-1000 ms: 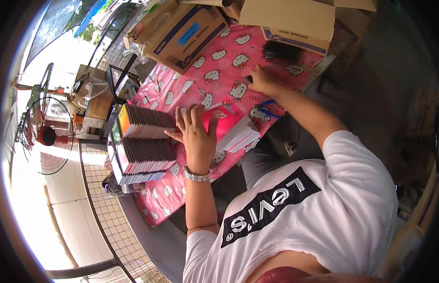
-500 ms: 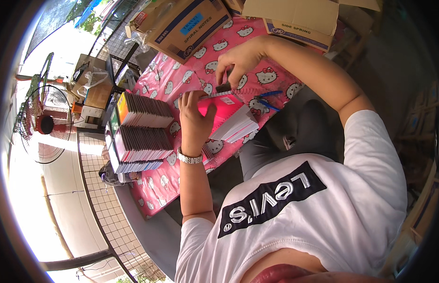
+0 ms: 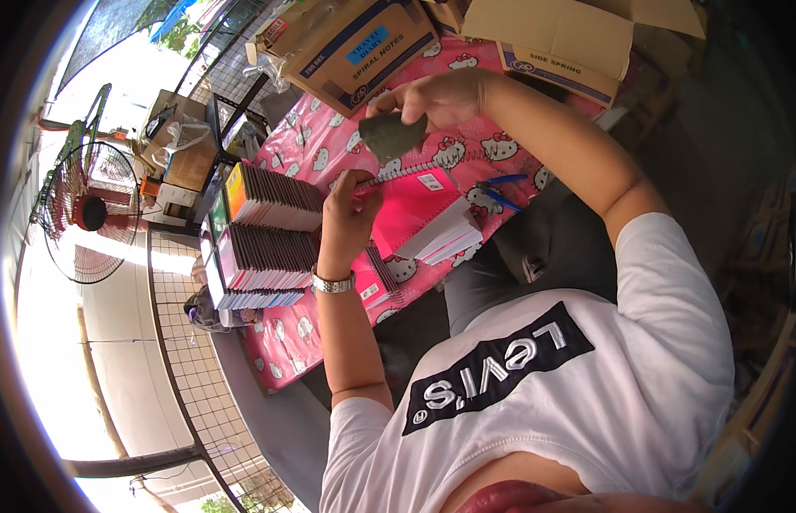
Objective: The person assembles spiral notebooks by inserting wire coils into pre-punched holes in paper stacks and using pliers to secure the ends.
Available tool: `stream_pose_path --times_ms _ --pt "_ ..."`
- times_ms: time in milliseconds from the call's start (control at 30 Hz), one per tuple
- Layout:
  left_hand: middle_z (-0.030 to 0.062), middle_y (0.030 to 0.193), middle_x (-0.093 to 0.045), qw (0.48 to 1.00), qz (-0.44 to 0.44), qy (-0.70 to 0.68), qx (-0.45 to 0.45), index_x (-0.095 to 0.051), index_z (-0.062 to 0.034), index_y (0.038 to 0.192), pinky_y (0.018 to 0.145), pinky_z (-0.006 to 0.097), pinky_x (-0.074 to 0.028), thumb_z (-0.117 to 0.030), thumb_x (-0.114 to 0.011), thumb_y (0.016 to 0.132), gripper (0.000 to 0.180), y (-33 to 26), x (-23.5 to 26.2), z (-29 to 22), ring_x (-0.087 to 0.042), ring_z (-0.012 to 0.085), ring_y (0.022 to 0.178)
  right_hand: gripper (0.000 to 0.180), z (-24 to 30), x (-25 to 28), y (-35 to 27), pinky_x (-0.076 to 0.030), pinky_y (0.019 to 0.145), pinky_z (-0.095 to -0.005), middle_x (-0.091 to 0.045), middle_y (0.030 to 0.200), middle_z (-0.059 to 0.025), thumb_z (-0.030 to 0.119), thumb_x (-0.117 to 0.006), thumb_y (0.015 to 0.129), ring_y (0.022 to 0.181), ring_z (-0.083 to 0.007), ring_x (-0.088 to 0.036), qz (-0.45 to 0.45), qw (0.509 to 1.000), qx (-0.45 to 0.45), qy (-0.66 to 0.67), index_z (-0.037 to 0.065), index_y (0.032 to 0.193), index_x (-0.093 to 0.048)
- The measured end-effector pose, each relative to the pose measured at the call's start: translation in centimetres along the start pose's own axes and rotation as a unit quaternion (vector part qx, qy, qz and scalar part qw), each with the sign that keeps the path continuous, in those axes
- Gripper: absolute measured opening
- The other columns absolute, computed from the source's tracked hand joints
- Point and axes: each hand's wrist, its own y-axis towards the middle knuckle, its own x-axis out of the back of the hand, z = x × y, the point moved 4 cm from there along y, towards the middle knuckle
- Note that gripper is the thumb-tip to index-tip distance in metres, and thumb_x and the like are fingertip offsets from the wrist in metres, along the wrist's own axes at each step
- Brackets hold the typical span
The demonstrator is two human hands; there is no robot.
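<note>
right hand (image 3: 436, 98) closed on dark pad (image 3: 391, 135) | left hand (image 3: 348, 214) flat, open on pink notebook (image 3: 415, 209)

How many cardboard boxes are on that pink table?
2 show clearly: a closed box at the far left of the table, an open-flapped box to its right. More may be hidden beyond the picture's edge.

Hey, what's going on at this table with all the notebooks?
A person sits at a table with a pink cartoon-print cloth. The left hand presses down on a pink spiral notebook lying on the cloth, while the right hand holds a dark piece of card just above its wire binding. Stacks of notebooks stand to the left, blue-handled pliers lie to the right, and cardboard boxes sit at the far edge.
</note>
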Motion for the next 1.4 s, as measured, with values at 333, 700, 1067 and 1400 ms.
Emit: stream_pose_path --times_ms 333,700,1067,1400 --pt "0.0085 0.087 -0.067 0.995 0.002 -0.087 0.047 -0.062 0.0017 0.104 0.064 0.026 -0.049 -0.008 -0.07 0.083 0.025 0.4 -0.1 2.0 -0.061 0.0106 0.069 0.042 -4.6 5.5 1.6 -0.049 0.083 -0.0363 -0.067 0.109 -0.0061 0.037 -0.064 0.083 0.101 -0.0156 -0.061 -0.063 0.925 -0.129 -0.352 0.006 0.111 -0.066" --pt "0.0051 0.084 -0.067 0.895 -0.177 -0.385 0.138 -0.066 0.0067 0.097 0.066 0.026 -0.056 -0.003 -0.067 0.089 0.012 -2.5 -0.8 3.6 -0.066 0.0138 0.073 0.069 -24.5 2.1 -9.1 -0.031 0.11 -0.0513 -0.047 0.138 -0.0133 0.04 -0.068 0.084 0.133 -0.0365 -0.038 -0.497 0.493 -0.082 -0.709 0.007 0.14 -0.043" --pt "0.0095 0.086 -0.071 0.939 -0.337 -0.038 -0.058 -0.071 -0.0004 0.101 0.065 0.026 -0.054 0.003 -0.07 0.081 0.02 -2.7 -3.3 -2.4 -0.068 0.0144 0.073 0.051 -6.8 -9.7 -7.4 -0.04 0.098 -0.0401 -0.055 0.124 -0.0123 0.015 -0.068 0.085 0.112 -0.0306 -0.052 -0.44 0.649 0.216 -0.582 0.007 0.134 -0.054" --pt "0.0102 0.088 -0.07 0.913 -0.373 0.117 -0.116 -0.071 -0.0025 0.103 0.067 0.03 -0.054 0.006 -0.069 0.076 0.028 -4.7 -1.4 -3.6 -0.069 0.0219 0.075 0.041 -6.7 -10.4 -3.4 -0.047 0.084 -0.033 -0.065 0.099 -0.0089 0.023 -0.066 0.091 0.089 -0.0187 -0.061 -0.324 0.915 0.051 -0.235 0.006 0.128 -0.059"
